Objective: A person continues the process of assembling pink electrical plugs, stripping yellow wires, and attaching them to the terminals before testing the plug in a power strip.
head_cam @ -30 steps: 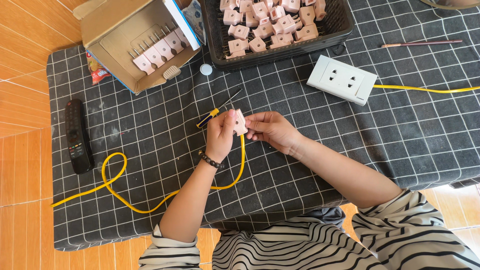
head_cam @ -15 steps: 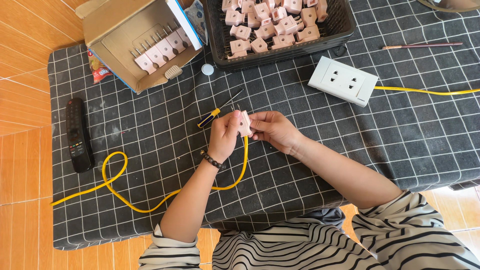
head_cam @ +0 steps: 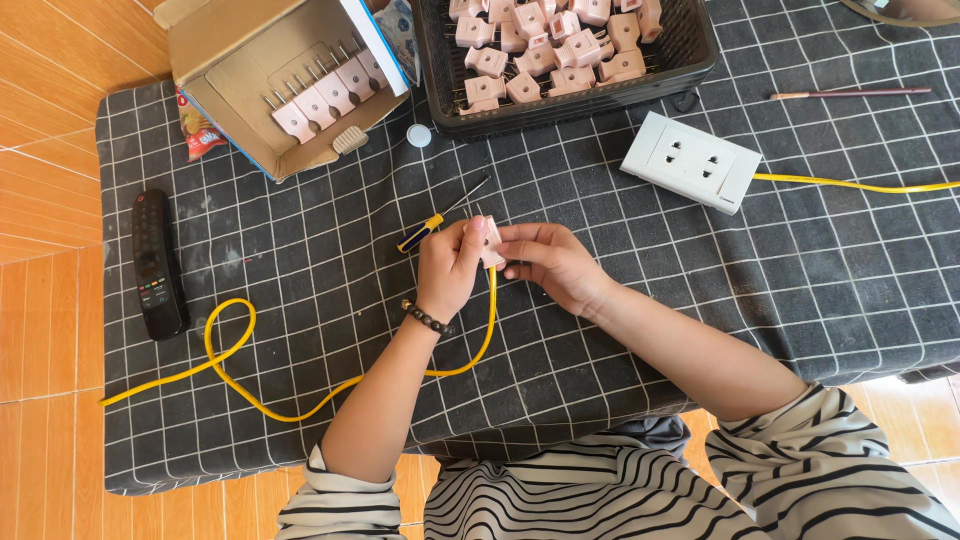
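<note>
Both hands meet over the middle of a dark checked cloth point(head_cam: 300, 240). My left hand point(head_cam: 450, 265) and my right hand point(head_cam: 550, 262) pinch a small pink plug point(head_cam: 491, 240) between their fingertips. A yellow cable point(head_cam: 240, 385) runs down from the plug, curves left and loops across the cloth. A screwdriver with a yellow and blue handle point(head_cam: 432, 224) lies just beyond my left hand, its shaft pointing up and right. A beaded bracelet point(head_cam: 428, 319) circles my left wrist.
A black basket point(head_cam: 690, 62) holds several pink plugs. An open cardboard box point(head_cam: 230, 90) at the top left has more plugs in a row. A white socket block point(head_cam: 690, 162) with a yellow cord, a black remote point(head_cam: 155, 265), a white cap point(head_cam: 419, 135) and a thin stick point(head_cam: 850, 93) lie around.
The hands stay together on the pink plug, with only slight turning of the fingers. Nothing else has moved.
</note>
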